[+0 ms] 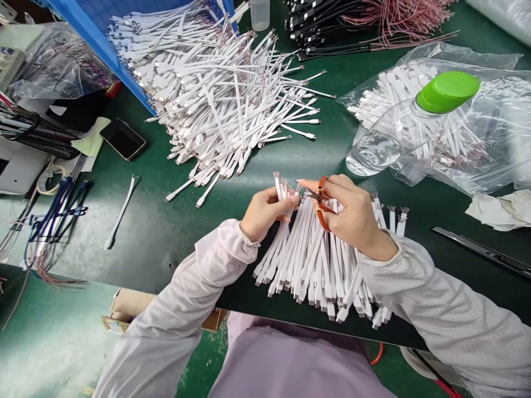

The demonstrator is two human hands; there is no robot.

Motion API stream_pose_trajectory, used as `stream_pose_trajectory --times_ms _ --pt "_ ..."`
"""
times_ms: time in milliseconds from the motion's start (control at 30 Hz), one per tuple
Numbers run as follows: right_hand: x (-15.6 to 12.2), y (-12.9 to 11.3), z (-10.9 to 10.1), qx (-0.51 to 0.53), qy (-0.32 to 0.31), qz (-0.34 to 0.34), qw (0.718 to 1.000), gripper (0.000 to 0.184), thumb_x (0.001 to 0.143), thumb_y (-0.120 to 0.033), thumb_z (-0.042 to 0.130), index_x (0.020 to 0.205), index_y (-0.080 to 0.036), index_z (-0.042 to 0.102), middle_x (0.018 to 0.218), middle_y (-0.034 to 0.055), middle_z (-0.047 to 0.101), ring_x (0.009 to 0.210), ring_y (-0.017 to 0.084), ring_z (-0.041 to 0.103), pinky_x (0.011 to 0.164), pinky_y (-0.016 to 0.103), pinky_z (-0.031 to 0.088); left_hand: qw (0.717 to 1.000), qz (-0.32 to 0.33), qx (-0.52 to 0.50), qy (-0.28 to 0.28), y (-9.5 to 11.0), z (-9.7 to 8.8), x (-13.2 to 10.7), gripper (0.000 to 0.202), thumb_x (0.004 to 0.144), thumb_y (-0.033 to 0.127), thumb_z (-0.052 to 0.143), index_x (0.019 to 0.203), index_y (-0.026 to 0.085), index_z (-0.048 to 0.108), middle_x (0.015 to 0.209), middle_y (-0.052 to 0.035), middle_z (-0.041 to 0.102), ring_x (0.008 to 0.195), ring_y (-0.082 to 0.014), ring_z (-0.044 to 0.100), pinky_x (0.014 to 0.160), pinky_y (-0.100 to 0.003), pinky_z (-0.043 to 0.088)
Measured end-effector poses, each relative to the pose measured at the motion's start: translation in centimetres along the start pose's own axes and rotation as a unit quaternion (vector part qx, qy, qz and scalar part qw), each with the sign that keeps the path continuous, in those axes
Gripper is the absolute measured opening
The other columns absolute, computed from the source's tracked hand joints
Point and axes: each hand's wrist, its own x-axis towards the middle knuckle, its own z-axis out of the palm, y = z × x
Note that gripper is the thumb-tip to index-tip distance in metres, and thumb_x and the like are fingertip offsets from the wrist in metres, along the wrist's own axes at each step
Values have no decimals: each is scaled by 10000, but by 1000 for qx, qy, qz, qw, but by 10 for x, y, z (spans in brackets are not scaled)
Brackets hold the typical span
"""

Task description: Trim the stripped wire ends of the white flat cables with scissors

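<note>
My left hand (271, 209) is closed around the wire ends of several short white USB cables, whose pinkish stripped strands stick up past the fingers. In my right hand (352, 213) is a pair of small scissors (322, 204) with orange handles. Their dark blades point left, close to the wire ends by my left thumb. Beneath both hands a row of white USB cables (319, 265) lies fanned out, plugs toward the table's near edge. My right hand covers part of that row, and more stripped ends (401, 214) show past the wrist.
A large heap of white cables (224, 94) spills from a blue bin (97, 41). To the right stand a green-capped bottle (381, 146), bagged cables (415, 99) and a utility knife (481, 250). On the left lie a phone (123, 139) and a single cable (120, 213).
</note>
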Motion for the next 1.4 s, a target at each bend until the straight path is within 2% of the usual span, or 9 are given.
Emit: stream_pose_trajectory --times_ms 167,333,433,533,667,833,933,1100,1400 --pt "-1 2 0 -21 31 18 999 179 762 -115 525 773 -210 676 650 28 527 652 187 484 596 308 413 1000 -16 -15 7 0 0 1 297 642 316 791 808 125 633 787 -28 619 779 -152 628 511 -186 436" --pt "-1 1 0 15 -6 38 999 252 770 -124 526 950 -215 679 745 34 593 706 193 517 632 311 428 999 -15 -43 -6 -4 -1 3 313 624 287 817 827 126 640 814 -30 644 821 -159 654 651 -241 513" --pt "0 2 0 16 -14 34 999 234 773 -131 528 934 -213 676 756 38 596 717 197 522 642 317 429 999 -14 -47 -7 -4 -1 3 322 616 284 824 836 127 649 798 -23 644 818 -153 653 703 -259 524" --pt "0 4 0 7 2 47 999 162 779 -143 535 849 -203 669 712 39 561 696 199 516 628 324 424 999 -15 -32 -2 -3 0 2 317 611 305 822 812 128 652 786 -19 630 800 -152 644 645 -241 515" --pt "0 3 -1 11 18 63 998 158 791 -163 545 881 -204 668 716 36 557 685 194 515 628 326 431 1000 -4 8 -4 -2 -1 1 335 628 346 805 851 131 678 779 -17 621 724 -126 602 524 -199 455" --pt "0 -1 -2 16 14 25 999 256 792 -145 528 982 -221 681 760 39 593 728 199 541 641 319 443 1000 -1 -16 -18 -4 -2 1 339 607 296 815 861 115 682 830 -21 647 704 -97 565 652 -240 502" --pt "-1 -1 -1 1 6 12 1000 271 779 -127 529 973 -218 694 727 35 575 708 198 529 632 316 439 1000 0 -7 -3 -4 -2 1 321 619 288 802 850 110 669 798 -16 628 671 -90 537 596 -228 493" --pt "-2 3 1 -8 9 7 1000 240 757 -92 531 903 -201 687 710 32 558 698 194 522 615 307 430 1000 16 4 8 -3 -2 1 301 643 298 787 838 111 655 730 4 565 620 -74 485 486 -188 454" --pt "-2 5 2 -17 14 27 999 152 722 -77 538 647 -208 556 680 35 566 649 182 494 585 308 419 1000 25 10 7 -5 -4 3 321 656 335 779 862 117 664 766 -19 584 619 -79 504 459 -183 445"
